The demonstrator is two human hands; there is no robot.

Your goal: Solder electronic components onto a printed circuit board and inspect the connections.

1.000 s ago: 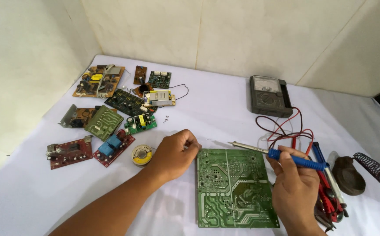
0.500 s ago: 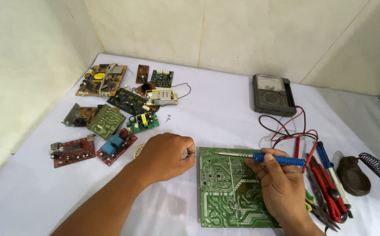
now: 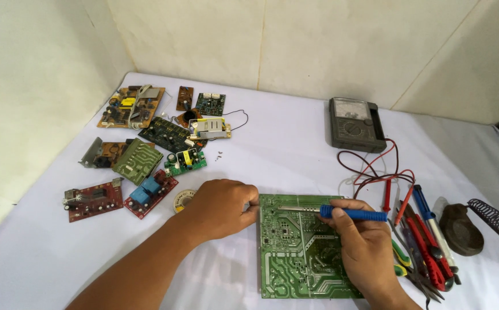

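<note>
A person's right hand (image 3: 364,244) grips a blue-handled soldering iron (image 3: 332,212), its metal tip lying across the upper part of a large green circuit board (image 3: 295,258) flat on the white table (image 3: 284,149). The left hand (image 3: 220,206), fingers curled, presses the board's upper-left edge, apparently pinching it. Beyond the right knuckles sit red and black probe leads (image 3: 375,169) and a grey analogue meter (image 3: 355,123).
</note>
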